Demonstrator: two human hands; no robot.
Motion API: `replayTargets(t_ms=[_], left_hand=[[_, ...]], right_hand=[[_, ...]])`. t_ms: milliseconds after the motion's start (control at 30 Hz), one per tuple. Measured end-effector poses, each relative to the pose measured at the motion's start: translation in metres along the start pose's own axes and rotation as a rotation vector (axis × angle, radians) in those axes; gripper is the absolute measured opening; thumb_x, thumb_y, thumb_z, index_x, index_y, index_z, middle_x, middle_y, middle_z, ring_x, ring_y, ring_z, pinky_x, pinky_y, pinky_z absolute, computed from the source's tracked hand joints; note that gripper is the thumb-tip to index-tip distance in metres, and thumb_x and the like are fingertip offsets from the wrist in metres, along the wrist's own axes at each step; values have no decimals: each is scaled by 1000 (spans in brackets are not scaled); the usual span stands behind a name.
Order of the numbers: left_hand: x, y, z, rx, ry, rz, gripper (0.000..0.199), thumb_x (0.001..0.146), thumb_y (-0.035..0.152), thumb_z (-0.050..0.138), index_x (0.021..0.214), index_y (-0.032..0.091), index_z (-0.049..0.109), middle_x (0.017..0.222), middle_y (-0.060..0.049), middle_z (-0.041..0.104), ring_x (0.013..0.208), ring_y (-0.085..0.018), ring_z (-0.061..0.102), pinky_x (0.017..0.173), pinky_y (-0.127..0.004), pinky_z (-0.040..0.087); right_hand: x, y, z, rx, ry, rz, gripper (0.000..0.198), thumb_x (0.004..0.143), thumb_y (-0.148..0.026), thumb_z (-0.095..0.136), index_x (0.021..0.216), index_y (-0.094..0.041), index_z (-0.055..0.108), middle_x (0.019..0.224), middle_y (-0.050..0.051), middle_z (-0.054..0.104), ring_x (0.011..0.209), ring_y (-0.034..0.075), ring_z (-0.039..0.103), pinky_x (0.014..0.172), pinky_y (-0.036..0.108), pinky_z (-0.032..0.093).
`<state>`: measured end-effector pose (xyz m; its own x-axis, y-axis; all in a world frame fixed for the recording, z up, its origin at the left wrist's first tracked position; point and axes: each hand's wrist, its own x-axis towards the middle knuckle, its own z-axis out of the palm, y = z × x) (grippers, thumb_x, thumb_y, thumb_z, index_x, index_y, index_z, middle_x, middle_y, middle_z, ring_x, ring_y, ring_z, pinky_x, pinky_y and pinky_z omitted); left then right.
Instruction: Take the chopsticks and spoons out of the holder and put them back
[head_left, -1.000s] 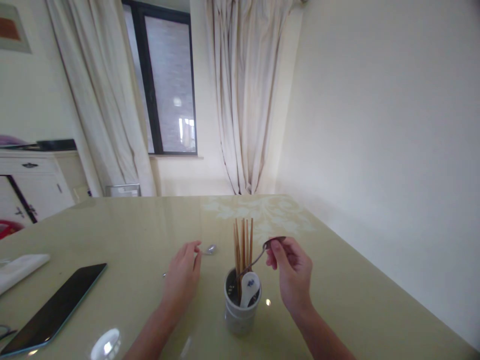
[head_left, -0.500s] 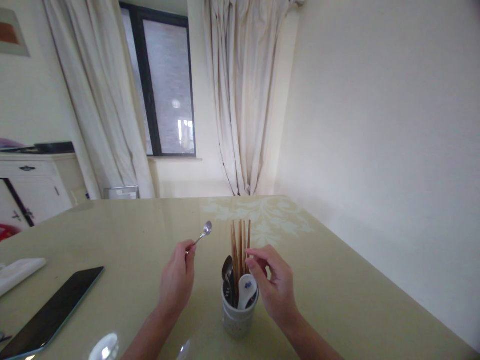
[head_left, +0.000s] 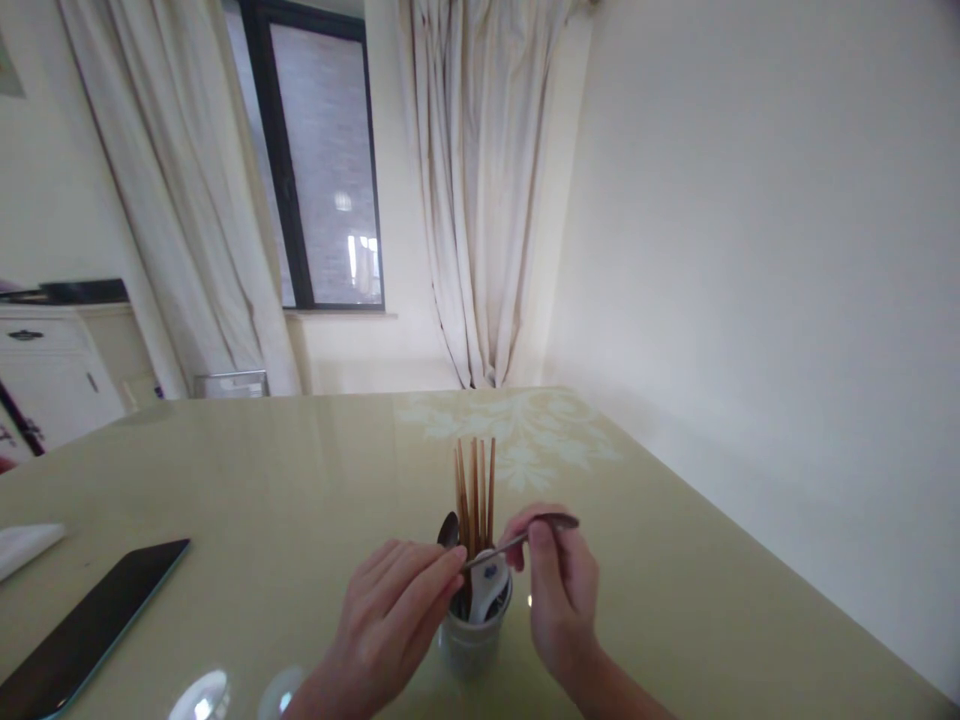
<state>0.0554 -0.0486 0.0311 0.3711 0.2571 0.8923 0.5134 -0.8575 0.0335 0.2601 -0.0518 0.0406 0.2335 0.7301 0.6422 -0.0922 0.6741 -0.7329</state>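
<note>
A small metal spoon (head_left: 510, 544) stretches between my two hands, above the front of the cup. My left hand (head_left: 394, 610) is closed on its handle end, with the fingers pressed together. My right hand (head_left: 562, 590) pinches it near the bowl, which points right. Below, the pale cup (head_left: 471, 645) stands upright on the table. It holds several wooden chopsticks (head_left: 474, 495), a white ceramic spoon (head_left: 491, 585) with a blue mark and a dark metal spoon (head_left: 448, 530). My left hand hides part of the cup's left side.
The greenish glossy table (head_left: 300, 480) has a pale leaf pattern at its far end. A dark tablet-like slab (head_left: 97, 625) lies at the left, and a white object (head_left: 30, 545) is beyond it. A wall (head_left: 750, 300) runs along the right side.
My left hand has moved right and down to the cup with the small spoon, turning it bowl to the right. My right hand has left the chopsticks and now grips the spoon too.
</note>
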Motion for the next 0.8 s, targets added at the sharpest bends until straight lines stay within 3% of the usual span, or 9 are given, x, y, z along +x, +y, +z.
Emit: replayTargets(t_ms=[100,167,233,433,567,800], left_hand=[[1,-1,0,14,4,-86,25,103,12,57,125,18,67,96,-7,78,84,-16,71,80,-28,56],[1,-2,1,13,12,-133,23,104,12,53,121,19,67,92,-6,76,82,-16,71,78,-27,55],[2,-2,3,7,5,-162,20,104,14,52,116,20,67,89,-5,75,80,-16,70,76,-27,55],[-1,-3,11,-43,-37,-208,15,104,15,51,104,22,64,81,-3,69,72,-15,66,68,-24,53],[-4,-3,13,-82,-58,-224,15,103,14,50,98,22,61,78,-1,65,69,-14,62,64,-23,50],[-3,0,13,-77,-84,-192,17,104,14,49,96,22,61,80,-2,65,71,-15,62,66,-23,50]], right_hand=[[19,1,-6,81,232,47,34,105,-48,64,86,-20,69,70,1,64,55,13,55,47,22,43],[28,1,-10,57,269,50,36,101,-52,67,86,-19,69,69,1,65,53,12,54,46,22,42],[30,1,-10,11,224,67,38,101,-54,68,89,-19,71,67,1,65,53,13,55,47,23,43],[10,11,0,-78,-151,151,23,98,-43,75,101,-21,75,76,3,74,66,18,68,61,27,56],[7,17,1,-130,-146,98,19,96,-38,77,104,-21,77,86,6,76,78,20,72,72,30,60],[16,18,-2,-147,-123,107,18,94,-39,79,93,-21,81,81,5,77,74,20,71,70,29,58]])
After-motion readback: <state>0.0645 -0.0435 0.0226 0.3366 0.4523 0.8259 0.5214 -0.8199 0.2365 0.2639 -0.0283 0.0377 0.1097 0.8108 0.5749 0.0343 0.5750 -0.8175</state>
